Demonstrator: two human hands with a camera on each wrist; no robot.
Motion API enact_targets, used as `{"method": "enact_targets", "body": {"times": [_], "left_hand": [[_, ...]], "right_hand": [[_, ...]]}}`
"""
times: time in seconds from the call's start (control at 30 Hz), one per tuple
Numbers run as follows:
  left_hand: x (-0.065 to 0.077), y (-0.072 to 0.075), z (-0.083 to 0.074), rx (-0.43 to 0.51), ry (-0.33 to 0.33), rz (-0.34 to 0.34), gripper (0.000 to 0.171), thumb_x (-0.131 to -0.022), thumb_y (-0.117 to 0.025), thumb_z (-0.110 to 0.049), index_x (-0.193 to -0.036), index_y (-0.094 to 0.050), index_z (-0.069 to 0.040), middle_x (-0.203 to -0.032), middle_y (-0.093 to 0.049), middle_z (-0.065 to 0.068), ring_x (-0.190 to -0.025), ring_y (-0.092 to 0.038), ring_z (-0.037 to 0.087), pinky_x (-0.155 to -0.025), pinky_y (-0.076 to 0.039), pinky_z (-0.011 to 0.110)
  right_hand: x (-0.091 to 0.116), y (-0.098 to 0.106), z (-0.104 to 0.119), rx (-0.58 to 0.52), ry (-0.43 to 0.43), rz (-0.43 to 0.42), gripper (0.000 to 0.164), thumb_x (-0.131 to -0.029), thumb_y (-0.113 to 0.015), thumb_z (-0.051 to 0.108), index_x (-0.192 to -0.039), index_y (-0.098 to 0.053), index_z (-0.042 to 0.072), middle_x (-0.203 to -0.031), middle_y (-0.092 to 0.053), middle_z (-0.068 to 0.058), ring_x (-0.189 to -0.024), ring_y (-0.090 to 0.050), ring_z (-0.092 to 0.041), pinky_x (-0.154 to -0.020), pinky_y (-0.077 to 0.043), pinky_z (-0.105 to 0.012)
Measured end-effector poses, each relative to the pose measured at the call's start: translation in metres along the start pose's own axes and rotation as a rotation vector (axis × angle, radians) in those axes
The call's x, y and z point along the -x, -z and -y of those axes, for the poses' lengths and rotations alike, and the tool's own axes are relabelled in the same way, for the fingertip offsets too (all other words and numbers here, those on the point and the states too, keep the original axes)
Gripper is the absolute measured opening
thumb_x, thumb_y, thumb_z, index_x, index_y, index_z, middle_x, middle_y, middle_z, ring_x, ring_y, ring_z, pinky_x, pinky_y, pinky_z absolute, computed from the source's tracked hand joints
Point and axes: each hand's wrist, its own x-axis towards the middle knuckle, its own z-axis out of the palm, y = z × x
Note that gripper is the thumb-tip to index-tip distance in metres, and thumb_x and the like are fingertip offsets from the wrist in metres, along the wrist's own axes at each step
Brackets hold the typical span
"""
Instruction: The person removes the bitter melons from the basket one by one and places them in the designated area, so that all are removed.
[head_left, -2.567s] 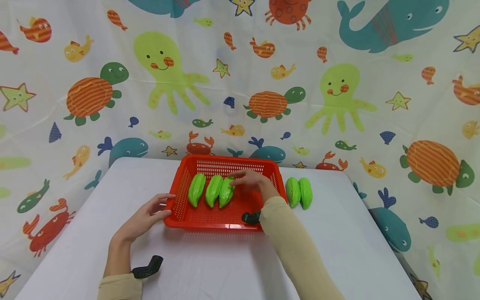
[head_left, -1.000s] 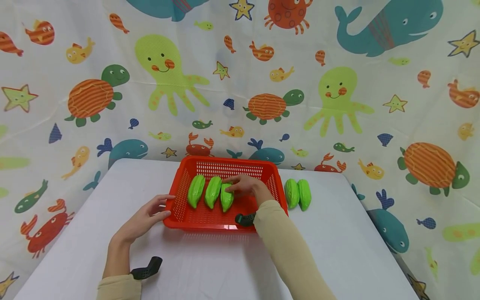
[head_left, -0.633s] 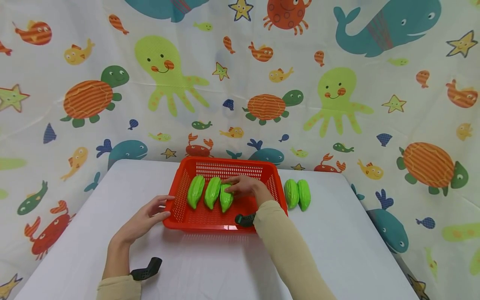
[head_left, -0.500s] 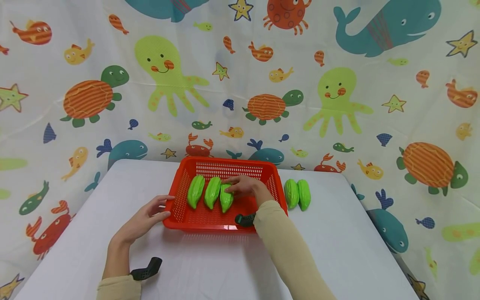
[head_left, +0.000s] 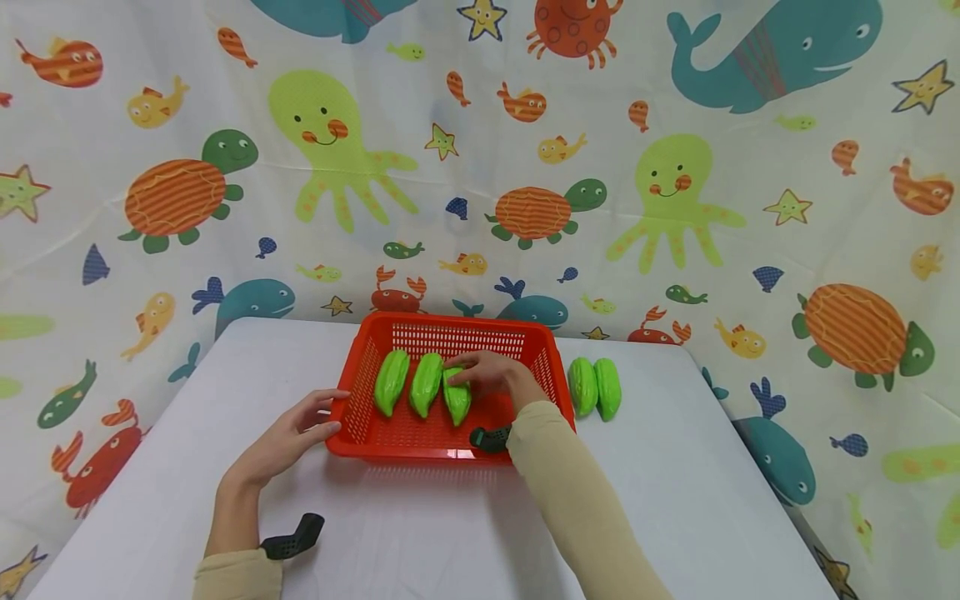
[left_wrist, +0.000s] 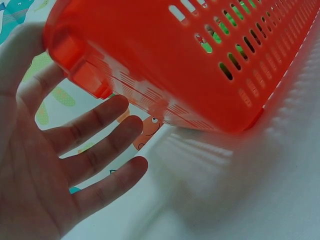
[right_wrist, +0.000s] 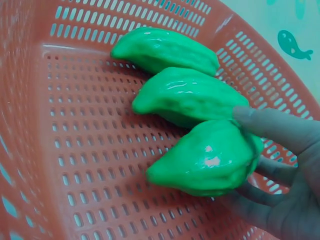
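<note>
A red slotted basket [head_left: 534, 333] stands on the white table. Inside lie three glossy green bitter melons: one at the left [head_left: 392, 382], a middle bitter melon [head_left: 426, 386], and a right-hand bitter melon [head_left: 457, 402]. My right hand [head_left: 491, 373] reaches in and holds the right-hand melon by its far end. In the right wrist view, the thumb [right_wrist: 270, 125] lies between that melon and the middle one, with fingers [right_wrist: 255, 212] along its other side. At the basket's left rim, my left hand [head_left: 288, 432] touches with fairly straight fingers; three fingers hang free in the left wrist view.
Two more bitter melons [head_left: 596, 389] lie side by side on the table [head_left: 697, 467], just right of the basket. Behind the table hangs a sea-animal curtain [head_left: 457, 108]. Dark wrist cameras [head_left: 294, 537] are worn on both arms.
My right hand has moved slightly left and taken hold of the right-hand melon. The melon's near end has swung right, away from the middle melon. My left hand has stayed at the rim.
</note>
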Motion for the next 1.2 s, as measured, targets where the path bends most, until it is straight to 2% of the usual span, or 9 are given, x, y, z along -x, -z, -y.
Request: {"method": "enact_targets", "body": {"times": [0.4, 0.67, 0.87, 1.03, 1.2], "left_hand": [[0.0, 0.001, 0.0, -0.002, -0.001, -0.002, 0.054, -0.094, -0.065, -0.03, -0.143, -0.044, -0.021, -0.138, -0.045, 0.019, -0.125, -0.045, 0.042, -0.088, -0.054, 0.048], [0.0, 0.0, 0.002, 0.011, 0.005, 0.003, 0.055, -0.094, -0.065, -0.031, -0.143, -0.044, -0.02, -0.14, -0.044, 0.019, -0.126, -0.044, 0.043, -0.087, -0.055, 0.046], [0.001, 0.0, 0.001, 0.008, 0.006, 0.001, 0.054, -0.094, -0.065, -0.031, -0.143, -0.044, -0.02, -0.14, -0.044, 0.02, -0.126, -0.044, 0.044, -0.089, -0.054, 0.048], [0.0, 0.0, 0.001, 0.006, -0.005, 0.003, 0.054, -0.094, -0.064, -0.03, -0.143, -0.044, -0.019, -0.139, -0.044, 0.02, -0.125, -0.045, 0.043, -0.088, -0.054, 0.046], [0.0, -0.001, 0.0, 0.008, -0.01, 0.002, 0.054, -0.094, -0.064, -0.029, -0.143, -0.044, -0.018, -0.139, -0.045, 0.02, -0.125, -0.045, 0.043, -0.087, -0.055, 0.045]], "right_hand": [[-0.004, 0.004, -0.002, -0.017, 0.036, -0.016, 0.038, -0.089, -0.072, 0.017, -0.127, -0.066, 0.014, -0.131, -0.054, -0.008, -0.107, -0.058, -0.022, -0.096, -0.05, -0.039], [-0.002, 0.007, 0.003, -0.046, 0.05, -0.086, 0.037, -0.088, -0.074, 0.017, -0.124, -0.068, 0.012, -0.126, -0.056, -0.009, -0.106, -0.057, -0.023, -0.093, -0.052, -0.039], [0.004, 0.016, 0.01, -0.016, 0.053, -0.119, 0.037, -0.089, -0.073, 0.019, -0.124, -0.067, 0.012, -0.128, -0.055, -0.008, -0.111, -0.055, -0.024, -0.093, -0.052, -0.038], [0.012, 0.025, 0.016, -0.014, 0.092, -0.144, 0.034, -0.088, -0.074, 0.02, -0.122, -0.069, 0.014, -0.128, -0.054, -0.008, -0.111, -0.054, -0.025, -0.089, -0.054, -0.038], [0.026, 0.032, 0.025, -0.032, 0.157, -0.152, 0.033, -0.088, -0.073, 0.021, -0.121, -0.069, 0.014, -0.136, -0.049, -0.006, -0.111, -0.056, -0.025, -0.088, -0.055, -0.039]]}}
